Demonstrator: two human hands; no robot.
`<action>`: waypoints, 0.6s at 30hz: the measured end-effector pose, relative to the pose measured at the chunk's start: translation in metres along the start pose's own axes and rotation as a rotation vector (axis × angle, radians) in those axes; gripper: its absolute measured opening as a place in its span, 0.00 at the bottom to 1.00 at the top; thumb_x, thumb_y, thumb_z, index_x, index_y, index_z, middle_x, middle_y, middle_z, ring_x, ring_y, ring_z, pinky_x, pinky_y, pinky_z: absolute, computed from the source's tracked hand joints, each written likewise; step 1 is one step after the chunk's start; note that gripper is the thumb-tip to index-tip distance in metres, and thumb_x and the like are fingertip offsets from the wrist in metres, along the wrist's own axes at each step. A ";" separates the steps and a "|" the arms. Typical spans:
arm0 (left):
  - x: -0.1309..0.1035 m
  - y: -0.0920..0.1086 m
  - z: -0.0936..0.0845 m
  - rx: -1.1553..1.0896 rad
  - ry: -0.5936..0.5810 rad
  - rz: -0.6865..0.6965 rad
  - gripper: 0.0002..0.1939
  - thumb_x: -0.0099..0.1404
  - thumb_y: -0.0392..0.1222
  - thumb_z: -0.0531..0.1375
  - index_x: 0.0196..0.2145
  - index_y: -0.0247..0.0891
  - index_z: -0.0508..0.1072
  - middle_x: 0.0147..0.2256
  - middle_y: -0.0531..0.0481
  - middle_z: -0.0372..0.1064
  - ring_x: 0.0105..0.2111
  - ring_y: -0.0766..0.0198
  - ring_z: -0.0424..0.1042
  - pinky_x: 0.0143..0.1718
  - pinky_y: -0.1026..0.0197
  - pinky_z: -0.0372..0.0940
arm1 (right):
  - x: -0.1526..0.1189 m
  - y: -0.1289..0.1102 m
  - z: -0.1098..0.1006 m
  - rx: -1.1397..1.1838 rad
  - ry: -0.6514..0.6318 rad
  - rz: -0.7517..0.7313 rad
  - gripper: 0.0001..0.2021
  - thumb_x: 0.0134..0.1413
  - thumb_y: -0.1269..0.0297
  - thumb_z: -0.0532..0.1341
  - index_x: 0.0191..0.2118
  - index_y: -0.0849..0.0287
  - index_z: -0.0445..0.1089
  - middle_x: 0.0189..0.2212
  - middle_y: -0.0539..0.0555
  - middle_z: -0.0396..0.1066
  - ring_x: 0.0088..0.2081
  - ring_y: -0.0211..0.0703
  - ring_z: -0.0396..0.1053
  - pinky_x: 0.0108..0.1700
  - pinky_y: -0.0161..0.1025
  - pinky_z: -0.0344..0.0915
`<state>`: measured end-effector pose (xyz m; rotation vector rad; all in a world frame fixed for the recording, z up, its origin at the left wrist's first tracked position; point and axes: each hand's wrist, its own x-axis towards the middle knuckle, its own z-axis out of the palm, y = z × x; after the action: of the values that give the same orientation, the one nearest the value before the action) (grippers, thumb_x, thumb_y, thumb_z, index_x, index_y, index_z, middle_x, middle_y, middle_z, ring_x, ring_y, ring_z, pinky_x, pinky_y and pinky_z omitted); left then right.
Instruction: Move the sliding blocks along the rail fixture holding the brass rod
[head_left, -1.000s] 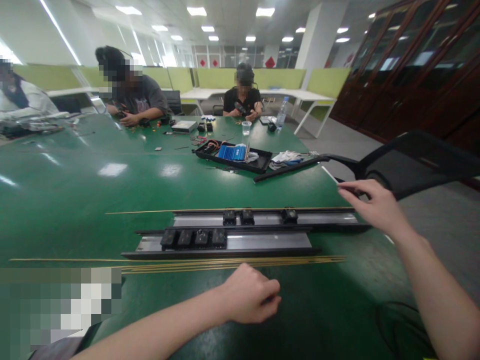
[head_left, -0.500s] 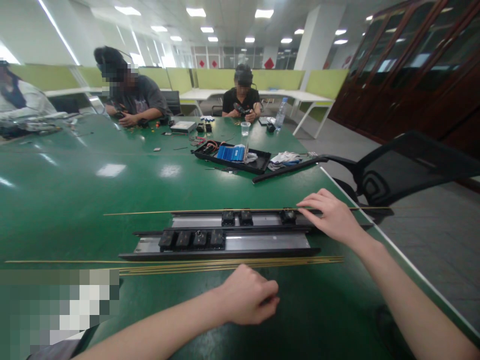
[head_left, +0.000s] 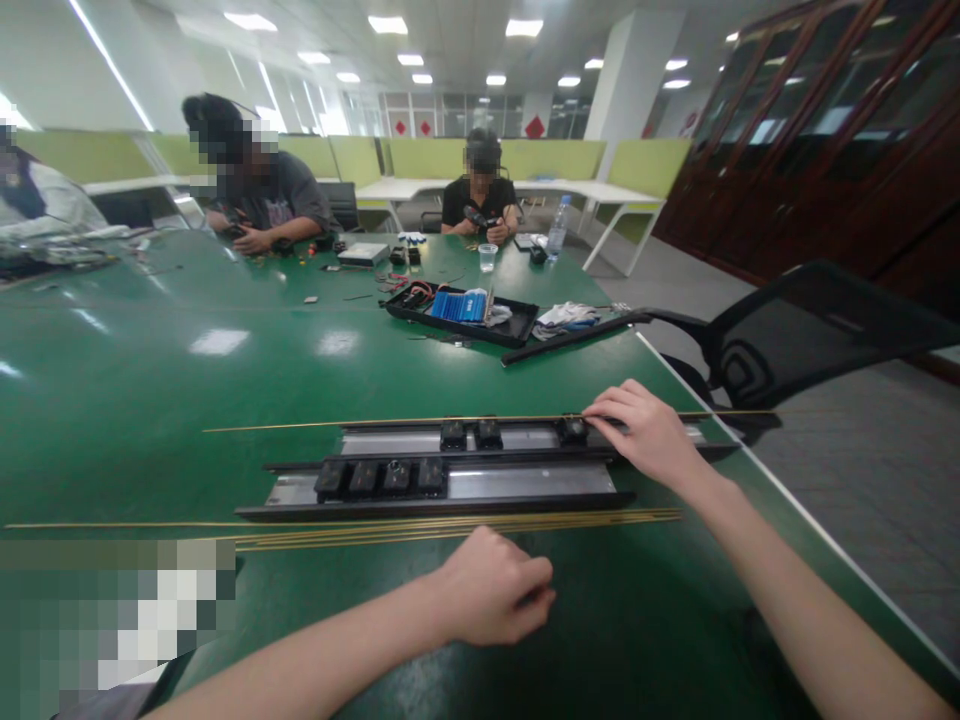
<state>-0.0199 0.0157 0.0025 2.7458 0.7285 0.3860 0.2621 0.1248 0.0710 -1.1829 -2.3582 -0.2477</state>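
Two metal rails with black edges lie side by side; the near rail [head_left: 532, 481] carries several black blocks [head_left: 363, 478] at its left. On the far rail [head_left: 412, 440] sit three more blocks. A long thin brass rod [head_left: 315, 425] runs along the far rail's back edge. My right hand [head_left: 634, 425] pinches this rod beside the rightmost block [head_left: 574, 430]. Several brass rods [head_left: 360, 538] lie in front of the near rail. My left hand [head_left: 501, 588] rests curled just in front of them, fingers closed with nothing visible in them.
Farther back, a black tray [head_left: 517, 325] holds a blue item and wires, next to white gloves [head_left: 566, 319]. A plastic cup [head_left: 487, 258] and a bottle [head_left: 558, 230] stand beyond. Three people sit around the green table [head_left: 187, 380]. A black chair [head_left: 832, 330] is at the right.
The whole view has shifted slightly. My right hand's fingertips have closed a little more on the rod. My left hand stays curled in the same place.
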 end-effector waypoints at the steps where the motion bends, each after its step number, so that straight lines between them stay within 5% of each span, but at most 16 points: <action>1: 0.000 0.000 0.000 -0.001 0.003 0.000 0.09 0.68 0.42 0.59 0.29 0.40 0.65 0.23 0.55 0.72 0.20 0.66 0.68 0.22 0.59 0.42 | 0.000 0.000 0.001 0.000 0.005 -0.001 0.10 0.66 0.63 0.58 0.38 0.55 0.77 0.38 0.55 0.78 0.41 0.48 0.67 0.44 0.47 0.68; 18: 0.000 0.001 -0.002 0.020 -0.015 -0.004 0.10 0.68 0.43 0.59 0.29 0.41 0.65 0.23 0.55 0.72 0.21 0.66 0.70 0.21 0.59 0.44 | -0.001 -0.001 0.003 0.053 0.015 -0.012 0.12 0.65 0.63 0.56 0.41 0.53 0.78 0.39 0.57 0.78 0.42 0.51 0.68 0.44 0.51 0.69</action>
<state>-0.0204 0.0151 0.0044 2.7625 0.7379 0.3582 0.2611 0.1247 0.0674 -1.1387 -2.3451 -0.1968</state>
